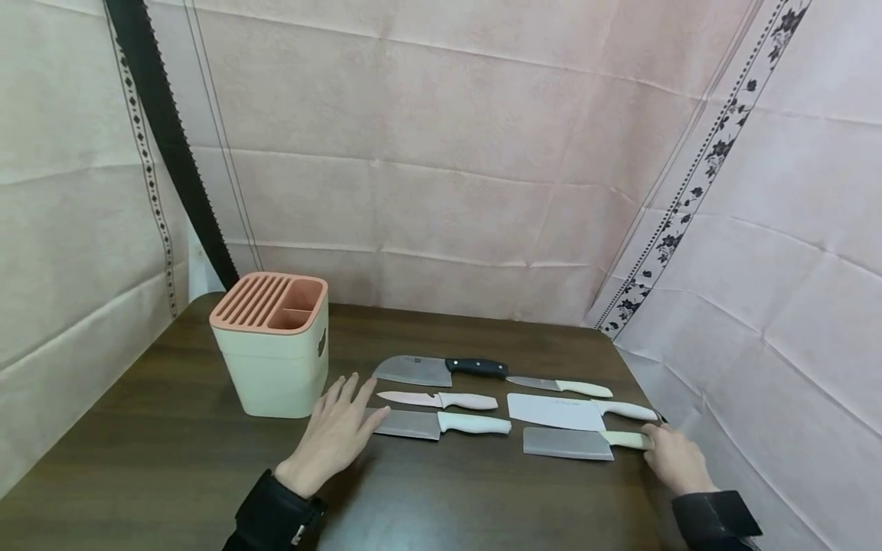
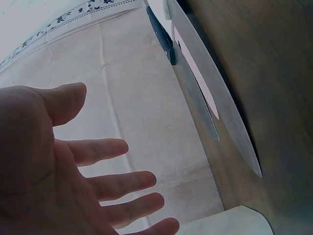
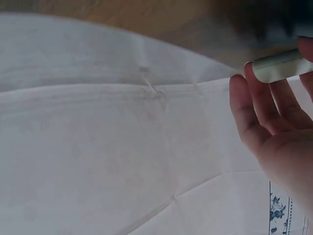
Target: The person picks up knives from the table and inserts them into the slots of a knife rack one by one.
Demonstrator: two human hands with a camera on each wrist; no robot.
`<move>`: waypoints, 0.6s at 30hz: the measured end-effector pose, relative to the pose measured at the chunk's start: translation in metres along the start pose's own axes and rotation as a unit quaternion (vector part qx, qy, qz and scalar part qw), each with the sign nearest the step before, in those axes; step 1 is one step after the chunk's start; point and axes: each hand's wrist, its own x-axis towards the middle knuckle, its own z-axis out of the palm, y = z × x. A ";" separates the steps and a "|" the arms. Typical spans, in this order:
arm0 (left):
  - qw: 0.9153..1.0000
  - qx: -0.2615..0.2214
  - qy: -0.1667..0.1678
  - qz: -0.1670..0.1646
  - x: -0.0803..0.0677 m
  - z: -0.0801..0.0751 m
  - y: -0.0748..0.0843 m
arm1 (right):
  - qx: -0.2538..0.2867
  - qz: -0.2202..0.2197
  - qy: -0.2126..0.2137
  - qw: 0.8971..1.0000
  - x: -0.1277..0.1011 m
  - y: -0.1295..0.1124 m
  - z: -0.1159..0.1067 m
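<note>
At the right table edge my right hand (image 1: 677,459) grips the pale handle end of a grey-bladed cleaver (image 1: 566,443), which lies flat. In the right wrist view, the fingers (image 3: 266,105) curl beneath that handle (image 3: 278,66). My left hand (image 1: 335,436) hovers with fingers spread, palm free, by the blade tips of the left group. That group holds a white-handled kitchen knife (image 1: 406,424), a pink-bladed paring knife (image 1: 412,398) and a black-handled knife (image 1: 416,370). Behind the gripped cleaver lie a white cleaver (image 1: 554,411) and a small fruit knife (image 1: 537,383).
A pale green knife block (image 1: 276,375) with a pink slotted top stands left of the knives. The brown table (image 1: 151,436) is bordered by cloth curtains (image 1: 448,153) at the back and both sides. A black strip (image 1: 165,138) hangs behind the block.
</note>
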 end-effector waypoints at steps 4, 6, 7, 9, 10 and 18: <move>1.000 0.003 0.004 -0.003 -0.001 -0.002 0.000 | 0.019 0.012 -0.026 0.999 0.004 0.002 -0.015; 1.000 0.003 0.004 -0.004 -0.001 -0.002 0.000 | 0.024 0.007 -0.029 0.999 0.007 0.003 -0.023; 1.000 0.003 0.004 -0.005 -0.001 -0.003 0.000 | 0.026 0.003 -0.026 0.999 0.008 0.003 -0.028; 1.000 0.002 0.005 -0.005 -0.001 -0.004 0.000 | 0.026 -0.007 -0.019 0.999 0.010 0.003 -0.037; 1.000 0.000 0.006 -0.005 -0.001 -0.004 0.000 | 0.026 -0.014 -0.016 0.999 0.011 0.002 -0.042; 1.000 0.008 0.021 0.006 0.000 -0.008 0.002 | 0.032 -0.034 -0.057 0.997 0.021 -0.007 -0.087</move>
